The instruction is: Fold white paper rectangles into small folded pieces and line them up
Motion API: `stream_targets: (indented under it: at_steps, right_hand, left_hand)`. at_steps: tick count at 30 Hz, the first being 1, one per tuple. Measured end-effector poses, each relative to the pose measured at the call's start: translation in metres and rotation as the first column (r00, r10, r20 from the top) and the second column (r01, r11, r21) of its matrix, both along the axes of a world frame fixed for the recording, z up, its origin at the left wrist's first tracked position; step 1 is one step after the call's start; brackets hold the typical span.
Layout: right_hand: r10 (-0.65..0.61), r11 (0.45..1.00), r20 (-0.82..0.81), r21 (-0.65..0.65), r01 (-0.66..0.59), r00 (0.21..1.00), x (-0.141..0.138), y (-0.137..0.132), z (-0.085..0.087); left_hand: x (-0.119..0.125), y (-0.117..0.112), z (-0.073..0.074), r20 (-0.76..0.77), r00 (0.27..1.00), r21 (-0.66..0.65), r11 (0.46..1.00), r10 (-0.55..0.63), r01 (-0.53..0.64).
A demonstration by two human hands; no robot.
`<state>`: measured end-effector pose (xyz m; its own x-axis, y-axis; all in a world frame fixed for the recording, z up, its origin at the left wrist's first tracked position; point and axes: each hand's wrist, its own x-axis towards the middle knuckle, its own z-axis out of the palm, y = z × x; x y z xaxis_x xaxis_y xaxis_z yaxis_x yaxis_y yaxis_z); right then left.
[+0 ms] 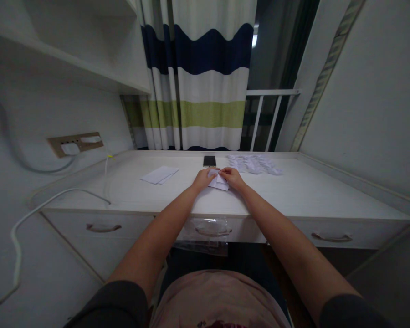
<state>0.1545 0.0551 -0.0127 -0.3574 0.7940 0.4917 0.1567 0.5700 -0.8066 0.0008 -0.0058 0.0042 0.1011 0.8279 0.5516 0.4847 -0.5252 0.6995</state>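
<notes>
Both my hands meet over a small white folded paper [219, 182] lying on the white desk [310, 191]. My left hand [203, 179] pinches the paper's left side, fingers closed on it. My right hand [233, 178] grips its upper right edge, fingers curled. The paper is partly folded, with creased flaps showing between my fingers. Both forearms stretch out from the bottom of the view to the desk's middle.
A dark phone [209, 161] lies just behind my hands. Flat white sheets [159, 175] lie to the left, and a heap of several small folded papers [254, 164] to the back right. A cable [37, 209] runs from the wall socket [75, 144]. Striped curtain [205, 91] hangs behind.
</notes>
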Motion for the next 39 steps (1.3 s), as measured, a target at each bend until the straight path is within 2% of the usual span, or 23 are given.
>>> stream_targets:
  at_steps: [7,12,19,22,26,30,33,36,39]
  right_hand:
    - [-0.026,0.998,-0.045,-0.058,0.023,0.999,-0.001,-0.008,0.005]
    - [0.015,0.995,-0.07,-0.095,-0.021,0.997,-0.001,-0.014,0.01]
    - [0.013,0.992,-0.086,-0.124,-0.023,0.996,0.001,-0.012,0.011]
    - [-0.001,0.994,-0.092,-0.11,-0.009,0.996,0.001,-0.01,0.009]
    - [-0.009,0.999,-0.074,-0.05,0.005,0.997,0.0,-0.008,0.006]
    - [-0.014,1.0,-0.07,-0.004,0.013,0.997,0.0,-0.008,0.006]
    - [-0.005,1.0,-0.07,0.024,0.006,0.998,0.001,-0.009,0.008]
    - [0.019,0.998,-0.082,0.057,-0.014,0.996,0.0,-0.012,0.01]
    - [0.03,0.998,-0.094,0.057,-0.025,0.995,-0.001,-0.014,0.012]
  left_hand:
    - [0.003,-0.003,0.003,0.0,1.0,-0.002,1.0,0.014,-0.014]
    - [0.003,-0.004,0.003,-0.021,1.0,0.011,1.0,0.018,-0.017]
    - [0.006,-0.007,0.004,-0.035,0.997,0.009,0.998,-0.07,0.07]
    - [0.007,-0.006,0.006,0.063,0.995,-0.059,0.994,-0.083,0.087]
    - [0.007,-0.001,0.007,0.239,0.97,-0.237,0.965,-0.051,0.109]
    - [0.006,0.0,0.005,0.372,0.914,-0.194,0.949,-0.164,0.249]
    - [0.004,-0.002,0.004,0.391,0.897,-0.206,0.929,-0.209,0.307]
    - [0.004,-0.005,0.004,0.364,0.916,-0.266,0.923,-0.17,0.277]
    - [0.005,-0.004,0.003,0.293,0.951,-0.3,0.935,-0.101,0.191]
